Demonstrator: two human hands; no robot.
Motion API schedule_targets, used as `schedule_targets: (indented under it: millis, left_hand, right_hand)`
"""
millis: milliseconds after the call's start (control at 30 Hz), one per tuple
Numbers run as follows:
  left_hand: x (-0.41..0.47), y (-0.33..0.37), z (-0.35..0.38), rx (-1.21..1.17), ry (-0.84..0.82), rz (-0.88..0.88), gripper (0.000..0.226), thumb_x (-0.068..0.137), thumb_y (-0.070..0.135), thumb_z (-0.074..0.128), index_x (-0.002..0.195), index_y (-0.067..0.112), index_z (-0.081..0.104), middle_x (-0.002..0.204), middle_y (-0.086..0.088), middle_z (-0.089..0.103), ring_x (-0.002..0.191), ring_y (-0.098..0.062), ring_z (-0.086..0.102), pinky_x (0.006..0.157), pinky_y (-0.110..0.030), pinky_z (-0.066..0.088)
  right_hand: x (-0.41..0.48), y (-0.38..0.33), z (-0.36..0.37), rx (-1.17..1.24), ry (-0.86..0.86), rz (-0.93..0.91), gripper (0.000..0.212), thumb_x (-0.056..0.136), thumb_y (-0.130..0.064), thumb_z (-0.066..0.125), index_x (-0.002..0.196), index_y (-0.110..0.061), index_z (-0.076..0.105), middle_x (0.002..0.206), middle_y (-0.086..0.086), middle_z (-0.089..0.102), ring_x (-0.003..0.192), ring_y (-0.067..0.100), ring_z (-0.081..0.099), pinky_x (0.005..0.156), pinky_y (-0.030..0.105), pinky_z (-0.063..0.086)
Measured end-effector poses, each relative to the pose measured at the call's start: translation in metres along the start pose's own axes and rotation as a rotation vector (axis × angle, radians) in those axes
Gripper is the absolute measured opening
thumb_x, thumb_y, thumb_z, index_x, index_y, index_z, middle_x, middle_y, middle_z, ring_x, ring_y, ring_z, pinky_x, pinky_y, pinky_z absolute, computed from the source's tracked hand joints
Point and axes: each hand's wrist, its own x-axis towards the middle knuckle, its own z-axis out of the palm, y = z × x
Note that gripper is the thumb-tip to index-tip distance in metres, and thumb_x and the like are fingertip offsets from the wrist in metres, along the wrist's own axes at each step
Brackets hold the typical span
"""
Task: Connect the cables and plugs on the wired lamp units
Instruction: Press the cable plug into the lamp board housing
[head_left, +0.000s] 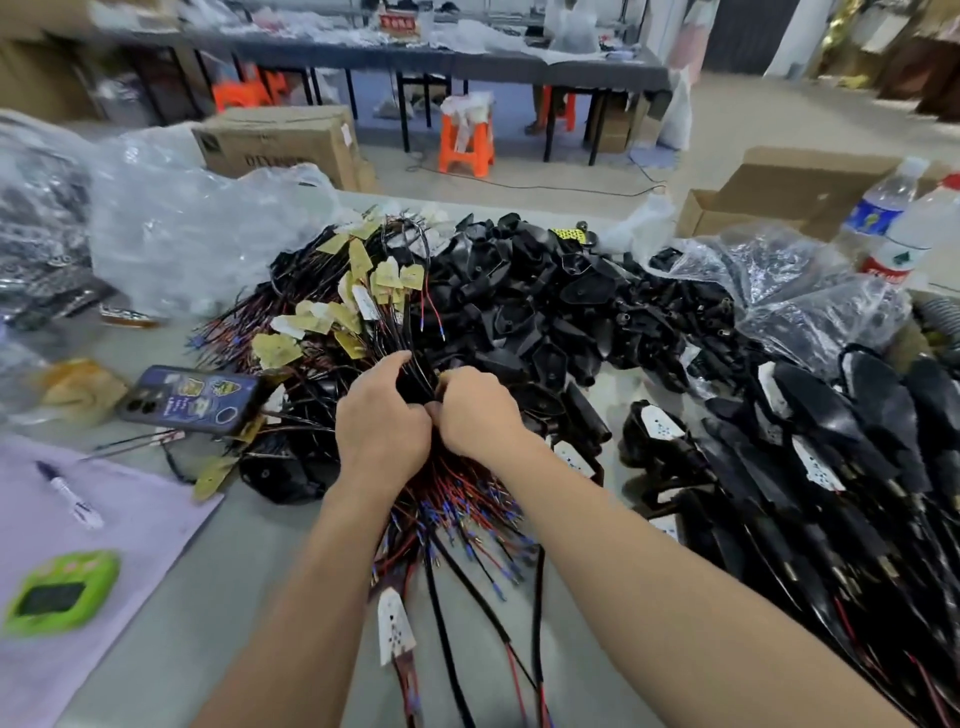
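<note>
Grey bench carries a heap of black lamp housings centre-right; wire bundle, black and red, lies mid-bench against the heap's left edge, blue-tipped ends fanned toward the person; left hand and right hand both clasp the bundle, knuckles touching; phone just left.

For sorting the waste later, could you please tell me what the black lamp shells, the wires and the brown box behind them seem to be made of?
The lamp shells: probably moulded plastic, glossy black, with sheen on curved faces. The wires: red and black sleeves, likely plastic insulation; the cores are hidden. The box: matt brown cardboard, with folded flaps and printed lettering.
</note>
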Motion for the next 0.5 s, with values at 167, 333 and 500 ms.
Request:
schedule_targets:
  millis: [167,333,500]
  left_hand:
    - [-0.005,0.000,0.010,0.127,-0.013,0.021,0.078,0.086,0.018,0.063,0.159,0.025,0.038,0.160,0.001,0.046,0.149,-0.023,0.036,0.119,-0.044,0.029]
    - [-0.018,0.011,0.015,0.016,0.112,0.039,0.066,0.094,0.024,0.056,0.159,0.024,0.040,0.168,0.002,0.033,0.154,-0.017,0.026,0.125,-0.040,0.023]
    - [-0.044,0.049,0.015,-0.653,-0.305,0.157,0.030,0.099,0.032,0.051,0.112,0.048,0.074,0.103,0.007,0.079,0.094,-0.010,0.072,0.083,-0.028,0.057]
  right_hand:
    - [-0.003,0.012,-0.021,0.111,0.064,0.047,0.038,0.092,-0.023,0.063,0.058,-0.017,0.046,0.064,0.008,0.054,0.066,0.032,0.052,0.061,0.034,0.046]
    - [-0.023,0.020,-0.056,0.618,0.320,0.133,0.027,0.088,-0.021,0.059,0.065,-0.014,0.071,0.064,0.002,0.072,0.053,0.015,0.059,0.060,0.033,0.048]
    - [-0.046,0.028,-0.085,1.038,0.390,0.080,0.022,0.095,-0.008,0.058,0.077,-0.009,0.072,0.066,0.006,0.069,0.047,0.012,0.050,0.046,0.020,0.040]
